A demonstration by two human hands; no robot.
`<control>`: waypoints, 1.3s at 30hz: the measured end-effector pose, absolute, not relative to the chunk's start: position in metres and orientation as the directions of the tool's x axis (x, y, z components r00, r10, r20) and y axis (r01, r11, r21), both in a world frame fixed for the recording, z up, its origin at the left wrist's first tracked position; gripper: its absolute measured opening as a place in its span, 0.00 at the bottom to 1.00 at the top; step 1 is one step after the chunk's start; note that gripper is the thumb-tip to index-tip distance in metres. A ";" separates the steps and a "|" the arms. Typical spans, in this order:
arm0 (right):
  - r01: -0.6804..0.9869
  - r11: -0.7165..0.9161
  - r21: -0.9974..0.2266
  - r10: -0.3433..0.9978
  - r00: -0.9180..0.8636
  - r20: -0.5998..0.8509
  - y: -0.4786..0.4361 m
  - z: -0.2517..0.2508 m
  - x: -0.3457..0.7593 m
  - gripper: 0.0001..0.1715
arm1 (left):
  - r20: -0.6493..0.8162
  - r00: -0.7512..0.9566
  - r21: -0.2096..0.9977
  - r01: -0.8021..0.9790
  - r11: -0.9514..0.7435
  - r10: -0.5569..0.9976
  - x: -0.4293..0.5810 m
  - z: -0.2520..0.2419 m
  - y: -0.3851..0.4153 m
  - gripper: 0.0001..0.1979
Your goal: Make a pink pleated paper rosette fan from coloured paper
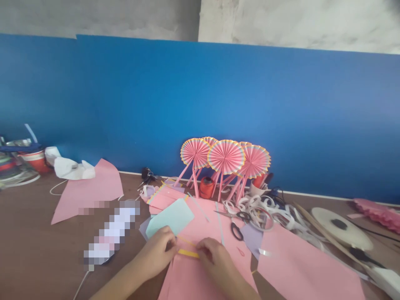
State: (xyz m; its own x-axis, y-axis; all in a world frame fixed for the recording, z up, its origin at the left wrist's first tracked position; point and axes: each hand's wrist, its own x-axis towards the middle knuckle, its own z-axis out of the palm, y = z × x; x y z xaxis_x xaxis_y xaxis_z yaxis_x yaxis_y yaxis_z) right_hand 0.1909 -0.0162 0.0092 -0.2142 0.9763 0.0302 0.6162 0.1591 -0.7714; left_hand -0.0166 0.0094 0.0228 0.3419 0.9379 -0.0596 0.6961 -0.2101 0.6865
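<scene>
A narrow yellow strip (188, 253) runs along the edge of a pink paper sheet (193, 277) in front of me. At the strip's left end, my left hand (161, 252) is closed in a pinch. My right hand (215, 258) pinches its right end, fingers curled and fingertips partly hidden. Under and beyond both hands lies more pink paper (201, 221). A light blue paper piece (170, 216) rests just past my left hand. Scissors (236, 225) with black handles lie beyond my right hand, blades pointing left.
Several pink pleated paper fans (225, 157) stand against the blue partition (187, 91). White ribbon curls (265, 212) heap right of the scissors. Further right are a pale round lidded object (340, 229) and a pink sheet (303, 262). Another pink sheet (93, 191) lies left, near a blurred-out object (111, 233).
</scene>
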 end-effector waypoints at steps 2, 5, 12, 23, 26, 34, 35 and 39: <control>0.658 0.150 -0.738 0.979 -0.201 0.019 -0.017 0.012 0.190 0.12 | -0.068 0.344 0.665 0.715 -0.215 0.936 -0.015 0.023 0.007 0.08; 0.701 0.132 -0.700 0.981 -0.192 -0.007 -0.018 0.017 0.190 0.13 | -0.080 0.341 0.636 0.741 -0.216 0.936 -0.013 0.025 0.004 0.08; 0.729 0.136 -0.670 0.982 -0.187 -0.005 -0.017 0.012 0.189 0.13 | -0.090 0.343 0.586 0.777 -0.228 0.935 -0.012 0.023 0.002 0.08; 0.752 0.156 -0.641 0.983 -0.184 0.023 -0.017 0.005 0.190 0.13 | -0.094 0.346 0.541 0.805 -0.244 0.933 -0.010 0.024 0.001 0.09; 0.749 0.149 -0.646 0.984 -0.179 0.019 -0.018 0.005 0.190 0.14 | -0.094 0.345 0.528 0.812 -0.247 0.934 -0.010 0.023 0.001 0.09; 0.753 0.178 -0.634 0.981 -0.182 0.060 -0.015 -0.004 0.190 0.15 | -0.075 0.346 0.475 0.837 -0.272 0.935 -0.008 0.022 -0.001 0.09; 0.756 0.183 -0.628 0.981 -0.183 0.066 -0.015 -0.006 0.191 0.15 | -0.075 0.346 0.469 0.840 -0.273 0.935 -0.008 0.022 -0.001 0.09; 0.776 0.187 -0.603 0.980 -0.187 0.064 -0.015 -0.007 0.190 0.16 | -0.077 0.339 0.446 0.853 -0.272 0.938 -0.007 0.022 -0.001 0.09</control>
